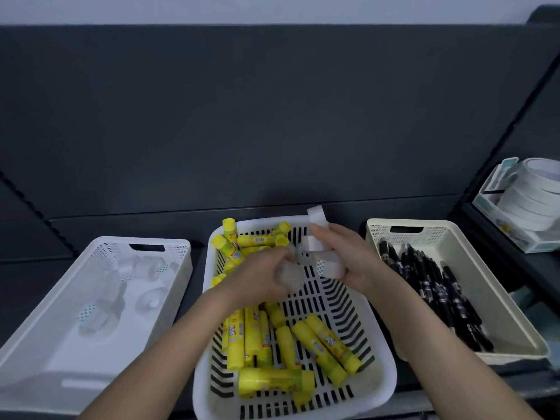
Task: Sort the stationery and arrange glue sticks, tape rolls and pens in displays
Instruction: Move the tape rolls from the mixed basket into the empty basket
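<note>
Head camera, over the shelf: a person's two hands meet above the middle basket (389, 380) as I watch from my remote station, with the sorting, by my judgement, past its halfway mark. The right hand (348, 259) is curled round a clutch of small white tape rolls (330, 263), three as far as I can make out, one poking up above the forefinger. The left hand (260, 274) pinches a fourth roll (289, 275) in bent fingers, close against the right. All four hang over the back half of this white slotted basket, clear of its floor. Done, by how things lie: the left basket (100, 242) holds loose rolls (145, 268) of the same tape (five or six, though blur keeps me from a firm count). The cream right basket (454, 228) holds black pens (430, 283) laid lengthwise, packed too tightly to number, a dozen at the least. Left to do: the handful of tape has yet to leave the middle basket, which otherwise holds only yellow glue sticks (321, 347). About fourteen are in view, five or so heaped at the back left corner and nine strewn across the front, with more possibly hidden under the left wrist. None of the three kinds stands arranged in a display yet, bar a carton (485, 204) of larger white rolls (527, 195) on the neighbouring shelf at far right.
</note>
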A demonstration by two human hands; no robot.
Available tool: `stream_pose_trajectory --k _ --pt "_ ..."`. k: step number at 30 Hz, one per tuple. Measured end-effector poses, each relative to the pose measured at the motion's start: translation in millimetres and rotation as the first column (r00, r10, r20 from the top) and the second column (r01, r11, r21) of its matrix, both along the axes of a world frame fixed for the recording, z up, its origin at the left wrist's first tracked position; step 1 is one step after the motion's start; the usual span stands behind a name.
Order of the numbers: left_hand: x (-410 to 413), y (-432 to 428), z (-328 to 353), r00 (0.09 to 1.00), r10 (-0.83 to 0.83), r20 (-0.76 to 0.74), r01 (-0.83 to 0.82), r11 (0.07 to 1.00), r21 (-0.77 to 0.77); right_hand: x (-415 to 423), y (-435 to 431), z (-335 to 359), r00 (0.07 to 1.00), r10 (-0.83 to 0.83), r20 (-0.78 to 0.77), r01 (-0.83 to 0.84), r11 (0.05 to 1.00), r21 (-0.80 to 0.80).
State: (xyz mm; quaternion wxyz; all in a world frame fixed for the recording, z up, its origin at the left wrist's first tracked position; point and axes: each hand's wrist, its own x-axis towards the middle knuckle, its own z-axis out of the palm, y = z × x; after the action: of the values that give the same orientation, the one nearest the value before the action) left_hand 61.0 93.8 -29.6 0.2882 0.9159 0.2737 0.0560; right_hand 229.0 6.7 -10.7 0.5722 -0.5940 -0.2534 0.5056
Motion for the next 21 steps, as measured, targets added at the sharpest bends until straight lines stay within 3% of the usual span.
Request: stream_pose_trajectory --k 7,11,21 --pt "-68.6 30.7 17.9 0.944 0.296 0.148 -0.301 0.954 0.013 -45.3 24.8 6.9 0.965 0.102 0.24 -0.104 0.995 -0.005" --pt "-111.9 38.8 22.3 0.902 0.375 0.214 -0.381 0.925 -0.018 -84.5 40.7 7.4 0.904 0.188 0.385 -0.187 0.982 -0.038" --pt "-211.4 48.5 11.6 0.822 0.556 0.118 -0.557 0.83 -0.031 -174.0 90.0 16.6 0.806 0.359 0.47 -0.39 0.92 -0.035"
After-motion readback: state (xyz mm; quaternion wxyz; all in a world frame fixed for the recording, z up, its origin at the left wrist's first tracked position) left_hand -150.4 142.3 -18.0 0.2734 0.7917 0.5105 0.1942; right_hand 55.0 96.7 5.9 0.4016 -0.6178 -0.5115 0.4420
